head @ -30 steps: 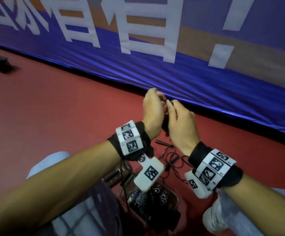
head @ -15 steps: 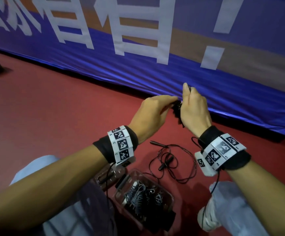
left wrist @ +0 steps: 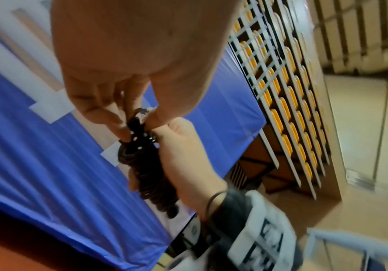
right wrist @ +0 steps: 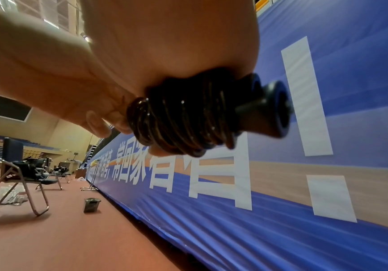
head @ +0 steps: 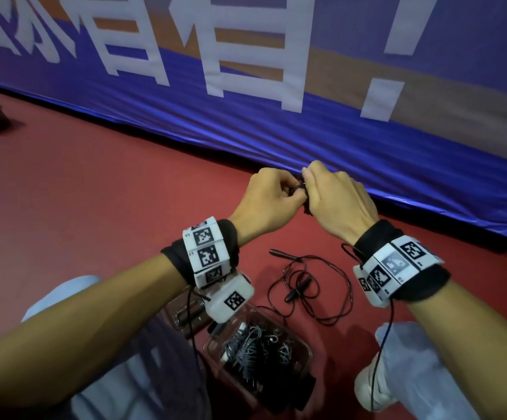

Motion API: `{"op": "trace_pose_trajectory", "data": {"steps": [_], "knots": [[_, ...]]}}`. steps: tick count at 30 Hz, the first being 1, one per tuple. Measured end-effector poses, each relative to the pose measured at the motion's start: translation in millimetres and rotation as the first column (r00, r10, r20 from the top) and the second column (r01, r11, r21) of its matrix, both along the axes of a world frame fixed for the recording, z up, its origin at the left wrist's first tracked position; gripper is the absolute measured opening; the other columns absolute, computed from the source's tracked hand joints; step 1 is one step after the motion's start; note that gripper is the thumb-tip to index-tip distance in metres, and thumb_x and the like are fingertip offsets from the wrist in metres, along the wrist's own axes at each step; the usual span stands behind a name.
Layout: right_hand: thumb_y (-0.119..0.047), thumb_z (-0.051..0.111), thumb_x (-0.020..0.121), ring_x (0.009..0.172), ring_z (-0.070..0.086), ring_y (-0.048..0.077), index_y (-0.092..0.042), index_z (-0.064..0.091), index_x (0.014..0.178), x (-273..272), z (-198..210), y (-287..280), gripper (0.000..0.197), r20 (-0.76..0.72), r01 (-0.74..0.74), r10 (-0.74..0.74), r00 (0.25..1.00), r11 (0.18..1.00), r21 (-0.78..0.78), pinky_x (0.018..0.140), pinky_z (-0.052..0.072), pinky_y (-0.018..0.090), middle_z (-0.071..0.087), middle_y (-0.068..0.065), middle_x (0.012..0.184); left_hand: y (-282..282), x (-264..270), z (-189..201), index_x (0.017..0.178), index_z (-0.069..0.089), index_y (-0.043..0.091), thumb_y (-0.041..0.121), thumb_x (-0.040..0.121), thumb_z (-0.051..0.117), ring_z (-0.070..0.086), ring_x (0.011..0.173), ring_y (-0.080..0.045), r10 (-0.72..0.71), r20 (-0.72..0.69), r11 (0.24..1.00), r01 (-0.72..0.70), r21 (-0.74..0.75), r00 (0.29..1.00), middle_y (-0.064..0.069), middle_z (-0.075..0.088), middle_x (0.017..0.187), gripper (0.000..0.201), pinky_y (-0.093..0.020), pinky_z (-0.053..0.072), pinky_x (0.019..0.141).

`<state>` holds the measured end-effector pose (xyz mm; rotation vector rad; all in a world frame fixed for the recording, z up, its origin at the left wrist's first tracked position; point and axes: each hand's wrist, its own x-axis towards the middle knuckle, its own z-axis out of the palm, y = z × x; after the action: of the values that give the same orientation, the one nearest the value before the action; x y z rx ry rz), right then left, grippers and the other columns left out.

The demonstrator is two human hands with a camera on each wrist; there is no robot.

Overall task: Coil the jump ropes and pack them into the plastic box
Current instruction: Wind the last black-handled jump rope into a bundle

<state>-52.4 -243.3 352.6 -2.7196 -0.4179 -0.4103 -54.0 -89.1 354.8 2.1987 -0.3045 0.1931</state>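
Above a red gym floor [head: 94, 207], one tightly coiled black jump rope [left wrist: 151, 176] is pinched by the left hand [head: 268, 204] and gripped by the right hand [head: 337, 204]; one loose rope [head: 312, 286] lies beside one plastic box [head: 302, 353] of coiled ropes.

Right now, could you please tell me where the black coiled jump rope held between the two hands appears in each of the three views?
Head: black coiled jump rope mid-frame, mostly hidden between left hand and right hand.
Left wrist: the bundle centre, pinched at its top, running down toward the wristband.
Right wrist: wound round the handles centre, under the palm.
Shared landmark: the blue banner with white lettering.
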Motion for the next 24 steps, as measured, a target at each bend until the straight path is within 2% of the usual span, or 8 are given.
{"op": "trace_pose_trajectory", "data": {"steps": [2, 4, 8, 10, 12, 16, 20, 24], "knots": [[-0.036, 0.031, 0.109, 0.062, 0.051, 0.035, -0.018, 0.048, 0.099, 1, -5, 0, 0.026, 0.037, -0.03, 0.03, 0.999, 1.0, 0.0, 0.055, 0.04, 0.041, 0.059, 0.003, 0.07, 0, 4, -1, 0.076, 0.071, -0.001, 0.016, 0.087, 0.061, 0.047, 0.055, -0.02, -0.008, -0.183, 0.996, -0.009, -0.091, 0.983, -0.017, 0.063, 0.064, 0.023, -0.031, 0.04, 0.052], [-0.035, 0.034, 0.109, 0.06, 0.053, 0.033, -0.02, 0.048, 0.097, 2, -7, 1, 0.024, 0.075, -0.044, 0.044, 0.996, 0.999, 0.003, 0.054, 0.043, 0.04, 0.057, 0.0, 0.067, 0, 8, 3, 0.085, 0.071, -0.009, 0.014, 0.091, 0.063, 0.047, 0.063, -0.018, -0.028, -0.358, 0.983, -0.039, -0.178, 0.933, -0.012, 0.059, 0.069, 0.025, -0.027, 0.036, 0.053], [-0.034, 0.036, 0.109, 0.058, 0.05, 0.028, -0.019, 0.048, 0.093, 2, -8, 2, 0.025, 0.141, -0.034, 0.031, 0.99, 0.999, 0.017, 0.053, 0.042, 0.038, 0.054, -0.004, 0.069, 5, 18, 12, 0.09, 0.069, 0.01, 0.017, 0.093, 0.066, 0.052, 0.066, -0.009, -0.117, -0.568, 0.953, -0.068, -0.294, 0.815, 0.001, 0.059, 0.071, 0.008, -0.029, 0.042, 0.065], [-0.033, 0.035, 0.109, 0.062, 0.05, 0.028, -0.02, 0.045, 0.091, 3, -10, 2, 0.024, 0.137, -0.03, 0.033, 0.99, 0.999, -0.022, 0.055, 0.039, 0.038, 0.055, -0.004, 0.075, 6, 20, 10, 0.084, 0.069, 0.002, 0.018, 0.094, 0.063, 0.049, 0.063, -0.013, -0.1, -0.503, 0.983, 0.006, -0.185, 0.858, -0.002, 0.057, 0.068, 0.019, -0.027, 0.039, 0.059], [-0.034, 0.034, 0.109, 0.064, 0.054, 0.03, -0.021, 0.043, 0.091, 4, -12, 2, 0.024, 0.1, -0.022, 0.031, 0.994, 0.996, -0.083, 0.057, 0.039, 0.038, 0.057, -0.003, 0.079, 4, 19, 3, 0.075, 0.063, -0.008, 0.018, 0.092, 0.058, 0.044, 0.057, -0.017, -0.102, -0.274, 0.987, 0.131, 0.091, 0.956, -0.007, 0.054, 0.063, 0.032, -0.027, 0.035, 0.051], [-0.036, 0.034, 0.107, 0.071, 0.06, 0.034, -0.022, 0.043, 0.09, 5, -15, 0, 0.024, 0.031, -0.009, 0.013, 0.999, 0.991, -0.13, 0.059, 0.043, 0.041, 0.061, 0.001, 0.084, 6, 19, -2, 0.065, 0.065, 0.009, 0.028, 0.083, 0.058, 0.059, 0.056, -0.019, -0.201, 0.107, 0.889, 0.135, 0.438, 0.974, -0.003, 0.064, 0.059, 0.027, -0.037, 0.05, 0.058], [-0.038, 0.037, 0.108, 0.071, 0.058, 0.033, -0.02, 0.049, 0.088, 6, -14, -3, 0.029, 0.051, 0.005, -0.001, 0.999, 0.997, -0.076, 0.059, 0.043, 0.04, 0.061, 0.0, 0.082, 1, 16, 0, 0.058, 0.052, 0.008, 0.026, 0.081, 0.062, 0.045, 0.05, -0.026, -0.197, 0.218, 0.882, 0.076, 0.465, 0.956, -0.003, 0.049, 0.05, 0.031, -0.036, 0.044, 0.051], [-0.037, 0.04, 0.107, 0.068, 0.058, 0.031, -0.018, 0.056, 0.092, 6, -13, -2, 0.029, 0.156, -0.012, 0.016, 0.988, 1.0, -0.026, 0.056, 0.043, 0.039, 0.059, -0.002, 0.08, 0, 23, -1, 0.051, 0.05, 0.001, 0.028, 0.079, 0.064, 0.027, 0.049, -0.017, 0.0, 0.11, 0.976, -0.023, 0.215, 0.994, -0.016, 0.044, 0.048, 0.041, -0.03, 0.031, 0.047]]}}
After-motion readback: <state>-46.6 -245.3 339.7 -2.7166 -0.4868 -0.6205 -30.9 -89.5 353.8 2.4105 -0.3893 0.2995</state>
